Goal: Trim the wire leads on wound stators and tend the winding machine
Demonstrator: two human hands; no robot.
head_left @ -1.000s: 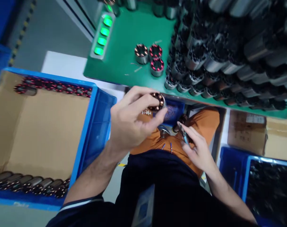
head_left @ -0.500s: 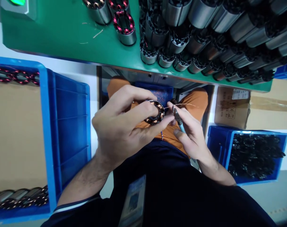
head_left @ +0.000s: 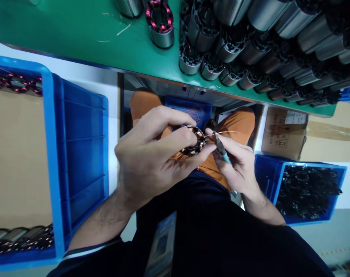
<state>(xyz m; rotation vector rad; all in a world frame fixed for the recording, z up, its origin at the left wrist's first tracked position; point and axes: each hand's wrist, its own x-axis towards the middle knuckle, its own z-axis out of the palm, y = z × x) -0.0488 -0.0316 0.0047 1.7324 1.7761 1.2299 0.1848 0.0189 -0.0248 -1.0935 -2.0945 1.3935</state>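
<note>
My left hand (head_left: pixel 157 154) is closed around a round motor stator (head_left: pixel 200 135) with copper windings, one finger reaching into its bore. A thin copper wire (head_left: pixel 228 132) runs from the stator's right side out past my right hand. My right hand (head_left: pixel 239 163) grips wire cutters (head_left: pixel 222 149) with light blue handles, their jaws at the wire close to the stator. Both hands are held above my lap, and the fingertips nearly meet. My left hand hides much of the stator.
A green table (head_left: pixel 85 46) ahead carries a stator with red windings (head_left: pixel 160 23) and rows of bare stators (head_left: pixel 212 68). Blue crates stand at left (head_left: pixel 82 150) and right (head_left: pixel 268 181), the right one holding black parts. Cardboard boxes (head_left: pixel 284 132) sit at right; a blue bin (head_left: pixel 205 111) lies below.
Both hands have shifted slightly right with the stator and cutters. The cutter jaws have tilted and now sit on the wire nearer my left fingertips. The view has moved a little.
</note>
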